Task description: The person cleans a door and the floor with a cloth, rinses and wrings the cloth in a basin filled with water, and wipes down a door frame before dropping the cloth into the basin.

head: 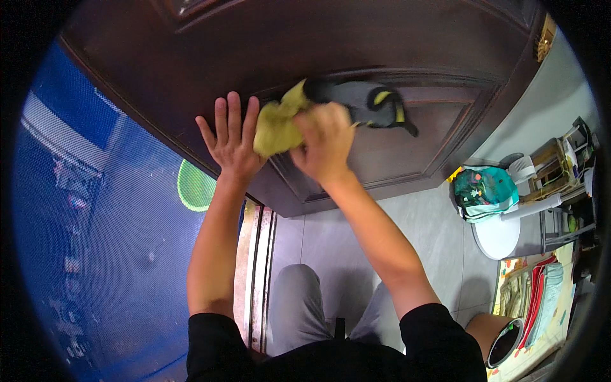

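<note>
A dark brown panelled door (391,153) fills the upper part of the view. My left hand (234,138) lies flat on it near its left edge, fingers spread and holding nothing. Bunched under my right hand (327,143) is a cloth, its yellow part (279,129) to the left and its grey and black part (360,98) trailing to the right. The fingers are curled on the cloth against the raised panel moulding. Cloth and right hand are slightly blurred.
A blue mesh screen (138,238) spans the left side, with a green basket (196,186) behind my left forearm. A metal door track (260,277) runs along the floor. To the right are a teal bag (484,188), a white round base (496,238), folded clothes (537,296) and a brown bin (484,329).
</note>
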Action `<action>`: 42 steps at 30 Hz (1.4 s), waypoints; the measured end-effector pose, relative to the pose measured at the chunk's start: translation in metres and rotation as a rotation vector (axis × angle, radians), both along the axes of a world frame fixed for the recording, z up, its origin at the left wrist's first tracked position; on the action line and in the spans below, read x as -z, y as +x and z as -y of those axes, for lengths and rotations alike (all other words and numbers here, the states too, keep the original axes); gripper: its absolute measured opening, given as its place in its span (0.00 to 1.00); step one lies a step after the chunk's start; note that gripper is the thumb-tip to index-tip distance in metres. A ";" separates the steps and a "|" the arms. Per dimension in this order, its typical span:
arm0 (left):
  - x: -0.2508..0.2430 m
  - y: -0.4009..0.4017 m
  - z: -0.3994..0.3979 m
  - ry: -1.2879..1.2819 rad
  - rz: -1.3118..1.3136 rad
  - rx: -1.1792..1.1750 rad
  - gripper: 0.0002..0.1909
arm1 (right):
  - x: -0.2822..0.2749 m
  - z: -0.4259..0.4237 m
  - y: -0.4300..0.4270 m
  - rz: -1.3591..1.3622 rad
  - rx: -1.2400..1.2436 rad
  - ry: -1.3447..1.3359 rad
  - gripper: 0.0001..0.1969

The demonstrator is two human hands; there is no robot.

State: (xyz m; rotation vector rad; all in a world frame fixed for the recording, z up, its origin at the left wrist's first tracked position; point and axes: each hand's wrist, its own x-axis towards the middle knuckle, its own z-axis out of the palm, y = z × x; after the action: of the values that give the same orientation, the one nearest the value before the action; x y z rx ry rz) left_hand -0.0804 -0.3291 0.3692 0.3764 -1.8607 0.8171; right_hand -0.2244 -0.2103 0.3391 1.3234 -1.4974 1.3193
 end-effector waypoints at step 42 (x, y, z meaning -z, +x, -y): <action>0.016 -0.035 -0.016 -0.118 0.336 0.078 0.30 | 0.174 -0.078 -0.218 0.918 0.286 -0.553 0.26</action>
State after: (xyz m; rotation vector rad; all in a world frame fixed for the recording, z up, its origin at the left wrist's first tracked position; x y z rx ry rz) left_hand -0.1154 -0.3126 0.3528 0.0934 -2.1091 0.9770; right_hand -0.4421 -0.1324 0.1649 0.1059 -1.5950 2.0674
